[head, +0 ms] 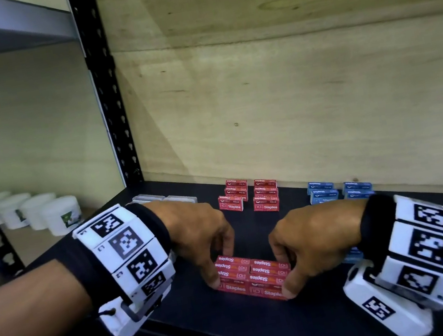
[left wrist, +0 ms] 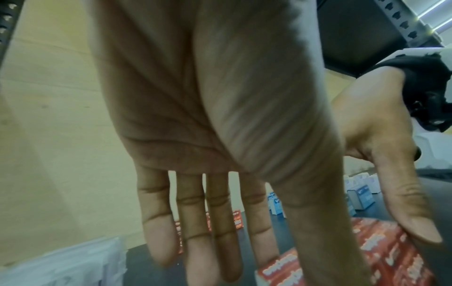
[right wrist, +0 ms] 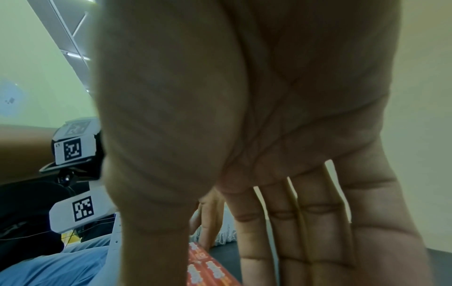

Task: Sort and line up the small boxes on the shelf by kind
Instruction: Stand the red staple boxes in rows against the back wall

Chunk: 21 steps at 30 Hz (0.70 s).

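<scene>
A block of several red staple boxes (head: 252, 276) lies near the front of the black shelf (head: 243, 330). My left hand (head: 216, 263) pinches its left end, thumb in front and fingers behind. At the block's right end my right hand (head: 288, 270) pinches it the same way. The wrist views show the same red block (left wrist: 391, 251) (right wrist: 208, 269) under the fingers. Two rows of red staple boxes (head: 249, 195) stand at the back, with two rows of blue boxes (head: 337, 192) to their right.
Clear plastic boxes (head: 167, 200) sit at the back left of the shelf. One more blue box (head: 352, 255) lies behind my right wrist. A black upright post (head: 105, 84) and a plywood back wall bound the shelf. White jars (head: 53, 212) stand on the neighbouring shelf.
</scene>
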### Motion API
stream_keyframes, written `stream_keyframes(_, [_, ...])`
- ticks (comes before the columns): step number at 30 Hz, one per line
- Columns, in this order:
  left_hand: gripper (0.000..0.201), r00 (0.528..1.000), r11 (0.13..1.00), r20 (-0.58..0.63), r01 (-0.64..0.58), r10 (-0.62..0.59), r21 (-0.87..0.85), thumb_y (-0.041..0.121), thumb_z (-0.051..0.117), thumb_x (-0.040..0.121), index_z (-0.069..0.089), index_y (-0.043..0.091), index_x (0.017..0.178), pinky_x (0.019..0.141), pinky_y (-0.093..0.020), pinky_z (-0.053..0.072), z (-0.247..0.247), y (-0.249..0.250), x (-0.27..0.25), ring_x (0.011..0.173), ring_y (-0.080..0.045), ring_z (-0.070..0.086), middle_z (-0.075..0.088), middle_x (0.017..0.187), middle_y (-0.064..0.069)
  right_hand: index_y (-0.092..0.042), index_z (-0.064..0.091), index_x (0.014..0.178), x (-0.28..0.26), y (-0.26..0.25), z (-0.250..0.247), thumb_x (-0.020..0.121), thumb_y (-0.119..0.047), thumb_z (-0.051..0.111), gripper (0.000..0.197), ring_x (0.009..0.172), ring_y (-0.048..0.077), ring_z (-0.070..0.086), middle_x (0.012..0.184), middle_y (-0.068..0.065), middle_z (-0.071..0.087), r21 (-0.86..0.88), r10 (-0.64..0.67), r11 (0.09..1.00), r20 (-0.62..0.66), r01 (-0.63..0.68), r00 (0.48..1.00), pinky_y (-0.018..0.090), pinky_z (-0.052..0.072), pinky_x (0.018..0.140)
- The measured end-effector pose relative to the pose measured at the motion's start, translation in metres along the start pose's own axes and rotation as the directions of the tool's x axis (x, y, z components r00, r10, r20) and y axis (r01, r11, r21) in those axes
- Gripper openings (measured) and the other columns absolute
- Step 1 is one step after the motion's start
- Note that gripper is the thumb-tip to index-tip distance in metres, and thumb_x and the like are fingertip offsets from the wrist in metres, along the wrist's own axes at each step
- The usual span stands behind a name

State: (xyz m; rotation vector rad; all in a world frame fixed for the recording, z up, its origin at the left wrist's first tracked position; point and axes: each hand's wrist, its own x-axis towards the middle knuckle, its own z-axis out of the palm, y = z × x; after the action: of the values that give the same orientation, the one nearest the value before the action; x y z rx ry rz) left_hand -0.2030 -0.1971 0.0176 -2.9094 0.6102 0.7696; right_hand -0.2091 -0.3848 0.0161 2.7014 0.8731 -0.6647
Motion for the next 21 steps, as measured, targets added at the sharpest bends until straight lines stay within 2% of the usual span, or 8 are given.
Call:
stream_keyframes(4, [0.046, 1.0, 1.0, -0.005, 0.014, -0.014, 0.018, 0.039, 0.083, 0.074, 0.064, 0.031, 0.115, 0.074, -0.022, 0.046, 0.001, -0.006, 0.0, 0.088, -0.004, 0.057, 0.063, 0.112, 0.009, -0.024, 0.067, 0.108, 0.005, -0.005, -0.001, 0.078, -0.062, 0.07, 0.049, 0.091, 0.014, 0.063, 0.104, -0.006, 0.068, -0.01, -0.015, 1.0, -0.026, 0.015, 1.0, 0.03, 0.053, 0.078])
stream_keyframes(8, [0.045, 1.0, 1.0, -0.017, 0.02, -0.02, -0.014, 0.041, 0.084, 0.072, 0.065, 0.033, 0.112, 0.083, -0.027, 0.052, 0.002, -0.014, -0.001, 0.089, -0.005, 0.06, 0.065, 0.108, 0.012, -0.024, 0.067, 0.11, 0.01, -0.008, -0.004, 0.079, -0.063, 0.069, 0.05, 0.092, 0.015, 0.064, 0.104, -0.006, 0.069, -0.026, -0.032, 0.999, -0.019, 0.031, 0.999, 0.031, 0.053, 0.079])
stream_keyframes(13, [0.057, 0.998, 0.996, -0.029, 0.055, -0.057, -0.067, 0.054, 0.08, 0.071, 0.061, 0.037, 0.121, 0.078, -0.018, 0.045, -0.01, -0.018, -0.002, 0.092, 0.0, 0.059, 0.062, 0.112, 0.017, -0.03, 0.062, 0.122, 0.012, -0.001, -0.014, 0.078, -0.07, 0.064, 0.06, 0.098, 0.011, 0.062, 0.111, -0.011, 0.066, 0.025, -0.039, 0.999, -0.005, 0.039, 0.999, 0.032, 0.053, 0.089])
stream_keyframes(17, [0.048, 0.987, 0.993, -0.126, 0.094, -0.102, -0.068, 0.059, 0.071, 0.078, 0.063, 0.034, 0.119, 0.085, -0.023, 0.045, -0.03, -0.023, 0.006, 0.096, -0.005, 0.06, 0.065, 0.106, 0.018, -0.03, 0.065, 0.114, 0.02, 0.019, -0.03, 0.084, -0.068, 0.059, 0.049, 0.096, 0.011, 0.063, 0.107, -0.01, 0.067, 0.068, 0.001, 0.998, -0.072, 0.004, 0.997, 0.032, 0.052, 0.09])
stream_keyframes(21, [0.035, 0.963, 0.99, -0.238, 0.134, -0.123, 0.031, 0.048, 0.069, 0.085, 0.066, 0.028, 0.114, 0.09, -0.03, 0.05, -0.052, -0.028, 0.028, 0.094, -0.009, 0.061, 0.068, 0.103, 0.013, -0.028, 0.064, 0.111, 0.04, 0.047, -0.047, 0.089, -0.056, 0.062, 0.035, 0.096, 0.015, 0.061, 0.106, -0.007, 0.065, 0.027, 0.064, 0.998, -0.17, -0.06, 0.983, 0.03, 0.049, 0.086])
